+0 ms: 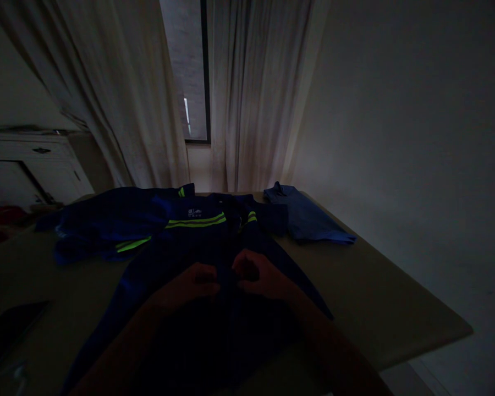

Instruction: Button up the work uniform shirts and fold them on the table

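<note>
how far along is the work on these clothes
Looks done: a folded blue garment lies at the far right of the table. In hand: the left hand and right hand both pinch the front middle of a dark blue jacket with yellow-green stripes, spread flat. Left: another striped blue garment lies bunched at far left.

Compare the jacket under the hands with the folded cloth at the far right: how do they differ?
The jacket is dark navy with neon-yellow stripes; the cloth is plain, lighter blue. The jacket lies spread out; the cloth lies folded and smaller. Both hands touch the jacket; none touches the cloth. Both lie on the table.
</note>
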`<act>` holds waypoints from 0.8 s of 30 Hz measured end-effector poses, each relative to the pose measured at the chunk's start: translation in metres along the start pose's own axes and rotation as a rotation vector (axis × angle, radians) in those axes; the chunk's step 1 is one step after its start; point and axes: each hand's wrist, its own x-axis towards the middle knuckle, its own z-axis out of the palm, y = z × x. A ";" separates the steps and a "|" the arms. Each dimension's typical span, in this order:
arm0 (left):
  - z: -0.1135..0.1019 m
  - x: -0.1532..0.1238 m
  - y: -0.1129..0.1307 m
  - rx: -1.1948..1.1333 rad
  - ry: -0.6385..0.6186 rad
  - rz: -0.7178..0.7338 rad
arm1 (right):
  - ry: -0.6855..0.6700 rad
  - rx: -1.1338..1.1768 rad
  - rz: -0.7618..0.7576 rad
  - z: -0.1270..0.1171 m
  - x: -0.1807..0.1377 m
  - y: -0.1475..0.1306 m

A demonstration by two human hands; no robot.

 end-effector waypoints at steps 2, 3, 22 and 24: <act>-0.003 0.000 -0.006 -0.024 -0.038 0.006 | -0.011 0.002 0.001 0.001 -0.001 -0.002; -0.004 0.000 -0.008 -0.041 -0.052 0.003 | -0.017 0.005 0.003 0.002 -0.001 -0.004; 0.017 0.026 -0.012 0.207 0.292 0.009 | 0.144 -0.737 0.063 0.034 0.000 0.015; 0.010 0.019 -0.010 0.345 0.253 -0.001 | 0.089 -0.715 0.055 0.034 0.000 0.017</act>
